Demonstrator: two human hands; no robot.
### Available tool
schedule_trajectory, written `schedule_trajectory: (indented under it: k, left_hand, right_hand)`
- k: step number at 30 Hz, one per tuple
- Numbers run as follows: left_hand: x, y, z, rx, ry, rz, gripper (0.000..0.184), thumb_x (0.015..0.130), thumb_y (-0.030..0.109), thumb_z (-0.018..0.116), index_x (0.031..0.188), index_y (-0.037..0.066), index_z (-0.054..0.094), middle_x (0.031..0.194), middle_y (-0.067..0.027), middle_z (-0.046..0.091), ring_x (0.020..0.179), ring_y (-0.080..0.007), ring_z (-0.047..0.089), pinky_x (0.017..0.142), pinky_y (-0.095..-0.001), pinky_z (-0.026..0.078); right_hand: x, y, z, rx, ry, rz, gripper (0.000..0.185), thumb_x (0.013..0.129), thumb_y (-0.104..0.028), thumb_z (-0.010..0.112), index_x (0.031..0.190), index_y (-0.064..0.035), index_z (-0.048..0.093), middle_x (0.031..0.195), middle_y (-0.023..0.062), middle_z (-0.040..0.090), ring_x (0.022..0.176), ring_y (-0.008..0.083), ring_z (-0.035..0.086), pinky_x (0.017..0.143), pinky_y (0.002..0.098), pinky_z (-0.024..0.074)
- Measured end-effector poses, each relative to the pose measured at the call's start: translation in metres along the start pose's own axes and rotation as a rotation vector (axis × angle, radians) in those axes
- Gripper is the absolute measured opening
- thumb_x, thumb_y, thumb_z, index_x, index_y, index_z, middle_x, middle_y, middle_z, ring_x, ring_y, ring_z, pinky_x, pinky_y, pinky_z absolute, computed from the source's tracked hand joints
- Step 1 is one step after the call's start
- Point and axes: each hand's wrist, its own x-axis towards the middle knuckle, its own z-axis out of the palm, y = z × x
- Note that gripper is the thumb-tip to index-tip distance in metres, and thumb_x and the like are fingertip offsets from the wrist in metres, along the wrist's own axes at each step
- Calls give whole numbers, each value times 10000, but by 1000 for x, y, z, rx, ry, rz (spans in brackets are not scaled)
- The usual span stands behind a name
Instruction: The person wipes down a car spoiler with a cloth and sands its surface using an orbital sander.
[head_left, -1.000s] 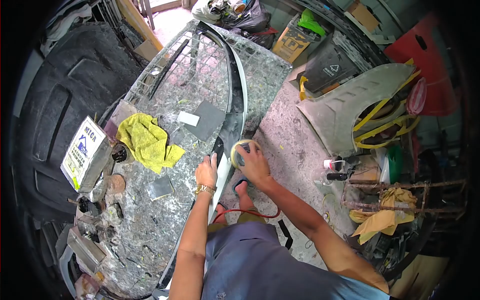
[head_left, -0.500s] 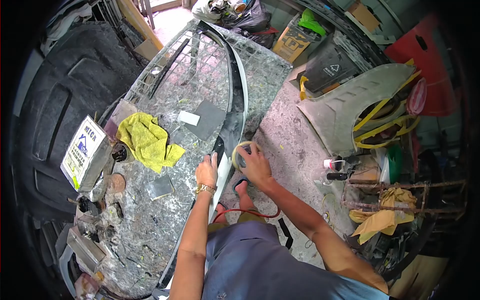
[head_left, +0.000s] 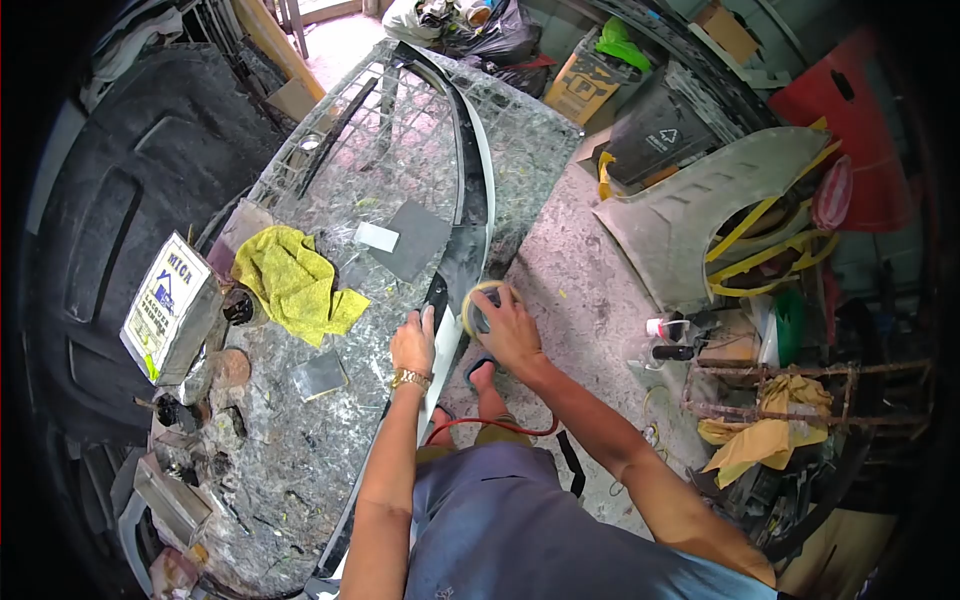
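Observation:
A long curved car trim panel [head_left: 486, 180], black along its inner side and white along its outer edge, lies along the right side of the worktable. My left hand [head_left: 412, 345], wearing a gold watch, is closed over the panel's edge near the middle, fingers pressed against the black and white surface. Just right of it, my right hand [head_left: 512, 328] grips a roll of masking tape [head_left: 471, 318], held upright against the white edge. Whether a strip of tape runs between the hands is too small to tell. Beyond them lies a dark grey sheet [head_left: 420, 245] with a white block [head_left: 377, 237] on it.
The paint-stained worktable [head_left: 290, 460] bears a yellow cloth [head_left: 290, 275], a thinner can [head_left: 170, 310] and a small dark sheet [head_left: 320, 375]. A grey car fender [head_left: 700, 200] stands at the right. A red hose [head_left: 500, 428] crosses near my legs.
The tape roll and my right hand have turned slightly, showing a little more of the roll's side. My left hand stays in place on the panel.

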Motion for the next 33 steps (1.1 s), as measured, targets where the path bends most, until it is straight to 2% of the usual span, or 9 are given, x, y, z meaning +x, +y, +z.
schedule_trajectory:
  k: [2,5,11,14,16,19,23,25,33]
  left_hand:
    - [0,-1,0,13,24,23,536,1065,509,468,947,23,661,831,-302,702,810,-502,691,749,-584,545]
    - [0,-1,0,22,29,29,536,1064,508,469,944,22,659,829,-302,702,810,-502,691,750,-584,544]
    - [0,0,-1,11,22,16,539,1064,510,468,941,20,656,835,-308,700,814,-506,688,756,-592,537]
    - [0,-2,-2,-11,13,30,540,1063,511,467,945,19,656,841,-309,700,818,-509,685,762,-595,532]
    - [-1,-1,-3,-12,13,23,539,1064,510,466,944,18,655,842,-309,700,821,-509,684,764,-595,530]
    - [-1,1,-3,-15,10,20,537,1064,506,466,942,18,654,845,-308,701,827,-508,684,769,-595,528]
    - [0,0,-3,-14,7,18,534,1064,504,468,941,20,655,850,-308,702,831,-505,685,772,-594,528]
    - [1,-2,1,-20,7,23,546,1062,515,468,947,16,655,847,-313,698,829,-510,683,764,-596,531]
    - [0,-2,-1,-11,12,23,536,1064,511,466,943,24,656,832,-313,698,815,-511,686,755,-594,538]
  right_hand:
    - [1,-2,0,4,7,13,625,801,-190,800,1371,-246,552,1256,185,524,940,428,687,758,501,602]
    - [0,2,1,-16,-34,-30,647,793,-189,806,1380,-250,542,1259,184,523,941,431,686,763,503,602]
    - [-5,1,-1,11,-89,29,650,752,-179,841,1351,-245,595,1280,179,530,1011,438,668,828,489,593]
    - [-5,2,4,47,27,0,653,745,-160,843,1345,-242,598,1277,181,528,1011,428,669,830,477,596]
    - [-4,0,-3,32,-59,33,662,742,-159,842,1351,-244,595,1277,183,528,1036,427,665,841,484,595]
    - [-5,7,6,29,39,-35,649,775,-182,818,1369,-257,566,1268,168,524,964,425,678,764,497,602]
    - [-5,5,2,8,-18,-7,648,776,-180,817,1370,-261,571,1271,168,526,967,422,680,765,495,603]
    - [-4,1,0,37,-45,32,676,739,-161,848,1360,-247,593,1290,184,525,1037,431,664,848,497,593]
    - [-7,4,1,29,-60,36,687,738,-170,848,1368,-245,584,1292,176,525,1045,430,664,851,500,592]
